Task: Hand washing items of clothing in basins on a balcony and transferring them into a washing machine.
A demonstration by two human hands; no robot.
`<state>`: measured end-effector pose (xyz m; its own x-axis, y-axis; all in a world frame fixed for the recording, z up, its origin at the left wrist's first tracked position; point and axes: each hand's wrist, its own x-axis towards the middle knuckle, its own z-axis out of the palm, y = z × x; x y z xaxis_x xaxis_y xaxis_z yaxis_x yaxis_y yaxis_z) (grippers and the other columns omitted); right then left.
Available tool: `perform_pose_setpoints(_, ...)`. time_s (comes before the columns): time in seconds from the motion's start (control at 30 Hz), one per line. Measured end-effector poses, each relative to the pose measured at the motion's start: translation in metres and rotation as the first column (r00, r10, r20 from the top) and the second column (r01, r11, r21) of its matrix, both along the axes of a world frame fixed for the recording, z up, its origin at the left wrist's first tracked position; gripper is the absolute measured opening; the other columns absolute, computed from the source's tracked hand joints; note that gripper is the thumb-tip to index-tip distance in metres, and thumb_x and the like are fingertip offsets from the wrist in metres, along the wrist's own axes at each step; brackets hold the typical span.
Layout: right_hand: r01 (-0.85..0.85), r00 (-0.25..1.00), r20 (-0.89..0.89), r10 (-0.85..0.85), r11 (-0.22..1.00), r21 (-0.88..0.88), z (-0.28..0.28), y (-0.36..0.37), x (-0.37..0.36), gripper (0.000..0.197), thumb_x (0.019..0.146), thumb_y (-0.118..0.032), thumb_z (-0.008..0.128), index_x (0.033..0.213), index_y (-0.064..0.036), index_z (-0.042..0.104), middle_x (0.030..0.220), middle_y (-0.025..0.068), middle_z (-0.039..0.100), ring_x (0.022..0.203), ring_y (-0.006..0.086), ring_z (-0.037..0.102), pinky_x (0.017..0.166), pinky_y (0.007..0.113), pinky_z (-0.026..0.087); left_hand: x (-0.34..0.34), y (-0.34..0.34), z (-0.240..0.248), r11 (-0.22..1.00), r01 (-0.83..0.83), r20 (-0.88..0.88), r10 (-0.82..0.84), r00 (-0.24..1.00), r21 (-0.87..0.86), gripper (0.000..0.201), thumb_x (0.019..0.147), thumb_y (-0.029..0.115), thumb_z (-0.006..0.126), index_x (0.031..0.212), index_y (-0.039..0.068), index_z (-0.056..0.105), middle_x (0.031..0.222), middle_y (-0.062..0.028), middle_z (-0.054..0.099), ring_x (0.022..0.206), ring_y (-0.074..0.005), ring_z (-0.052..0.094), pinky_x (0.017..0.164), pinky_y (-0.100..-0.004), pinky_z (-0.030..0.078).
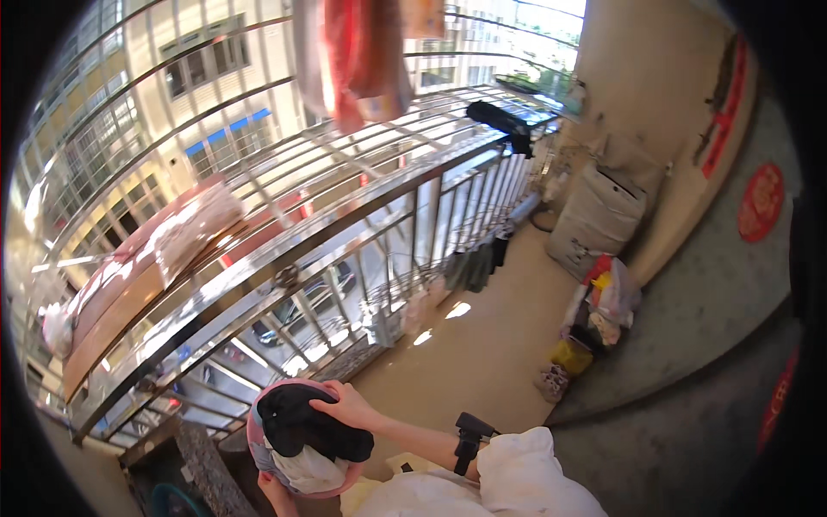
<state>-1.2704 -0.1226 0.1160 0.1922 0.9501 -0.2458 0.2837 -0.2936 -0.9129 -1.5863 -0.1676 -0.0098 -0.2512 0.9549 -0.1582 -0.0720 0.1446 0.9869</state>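
Note:
A pink basin [255,420] is at the lower middle, close to my body. Crumpled laundry fills it: a black garment [297,420] lies on top, with white cloth [308,472] and some greyish fabric beneath. Around the basin's near left rim curl the fingers of my left hand [274,493], partly cut off by the lower edge. My right hand [349,407] reaches over the far right rim, its fingers closed on the black garment. A black strapped device [469,441] sits on my right wrist.
Metal railing [310,246] runs along the left, with cardboard [116,323] on the ledge outside. Blurred red cloth [351,60] hangs overhead. A grey bag-like bundle [599,215] leans on the right wall, near piled bags [607,302]. Dark green doors [689,345] stand at right.

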Motion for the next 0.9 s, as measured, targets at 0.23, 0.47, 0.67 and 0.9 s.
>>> perform_pose_setpoints(0.23, 0.524, 0.852, -0.061, -0.521, 0.849, 0.07, 0.006, -0.084, 0.259, 0.061, 0.079, -0.046, 0.068, 0.12, -0.0025, 0.055, 0.112, 0.0137, 0.061, 0.104, 0.0234, 0.057, 0.09, 0.033, 0.045, 0.276, 0.056, 0.015, 0.832, 0.54, 0.166, -0.519, 0.839, -0.126, 0.016, 0.085, -0.003, 0.041, 0.076, 0.005, 0.052, 0.069, 0.001, 0.054, 0.059, -0.0065, 0.049, 0.051, -0.0203, 0.037)
perform_pose_setpoints(0.47, 0.719, 0.695, -0.028, -0.718, 0.695, 0.021, 0.015, -0.15, 0.465, 0.058, 0.084, -0.043, 0.065, 0.12, 0.0006, 0.054, 0.113, 0.0111, 0.062, 0.105, 0.0185, 0.057, 0.092, 0.027, 0.043, 0.53, 0.073, 0.053, 0.571, 0.82, 0.137, -0.809, 0.571, -0.048, 0.024, 0.08, -0.004, 0.047, 0.063, 0.011, 0.042, 0.058, 0.0022, 0.046, 0.046, -0.0073, 0.044, 0.041, -0.0221, 0.033)
perform_pose_setpoints(0.67, 0.824, 0.566, -0.022, -0.824, 0.565, 0.046, 0.035, -0.187, 0.621, 0.054, 0.085, -0.037, 0.066, 0.12, 0.0007, 0.053, 0.112, 0.0127, 0.062, 0.102, 0.0171, 0.058, 0.088, 0.026, 0.045, 0.73, 0.073, 0.056, 0.394, 0.919, 0.237, -0.891, 0.388, -0.023, 0.019, 0.079, -0.002, 0.053, 0.063, 0.008, 0.049, 0.059, 0.0031, 0.05, 0.049, -0.0061, 0.043, 0.043, -0.0229, 0.034)
perform_pose_setpoints(0.9, 0.89, 0.455, -0.004, -0.89, 0.455, 0.034, 0.078, -0.2, 0.784, 0.048, 0.091, -0.036, 0.059, 0.121, 0.0016, 0.052, 0.098, 0.0085, 0.062, 0.089, 0.0138, 0.056, 0.078, 0.024, 0.045, 0.947, 0.092, 0.068, 0.279, 0.959, 0.139, -0.949, 0.283, -0.051, 0.011, 0.077, 0.002, 0.056, 0.066, 0.002, 0.056, 0.059, 0.0033, 0.051, 0.051, -0.0057, 0.045, 0.044, -0.0235, 0.035)
